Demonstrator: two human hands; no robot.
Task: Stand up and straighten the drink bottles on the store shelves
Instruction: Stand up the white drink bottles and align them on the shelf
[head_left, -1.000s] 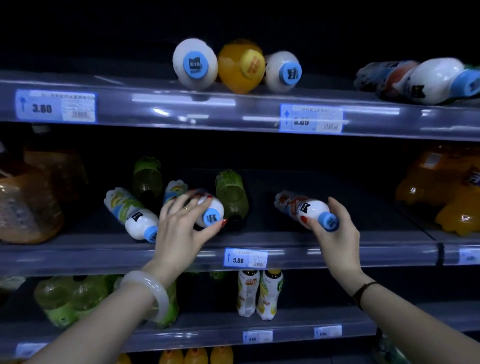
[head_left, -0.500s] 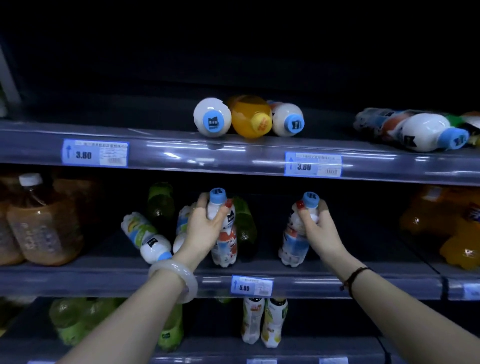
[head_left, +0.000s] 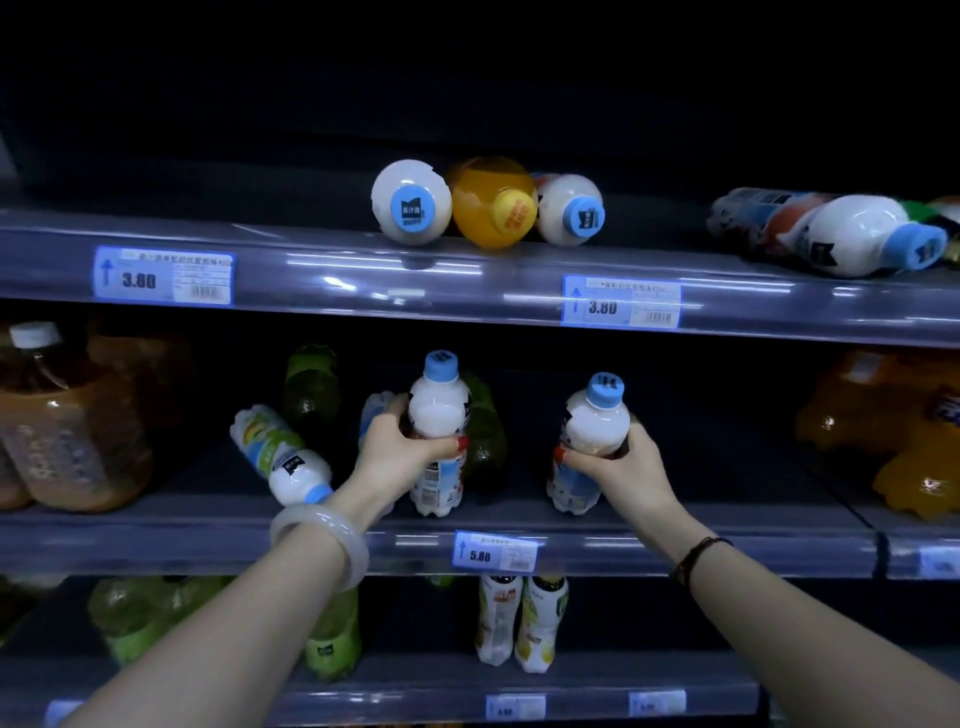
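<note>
Above the tag (head_left: 493, 551), on the middle shelf (head_left: 727, 545), the left hand (head_left: 400, 447) gripped the upright left bottle (head_left: 439, 415) and the right hand (head_left: 618, 462) the upright right bottle (head_left: 597, 426). Releasing unevenly could topple either; the lying bottle (head_left: 280, 457) left of the tag might roll into them.

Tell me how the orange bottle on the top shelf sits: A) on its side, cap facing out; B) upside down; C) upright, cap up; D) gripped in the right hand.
A: the orange bottle lies on its side on the top shelf, its yellow cap pointing toward the camera.
</note>
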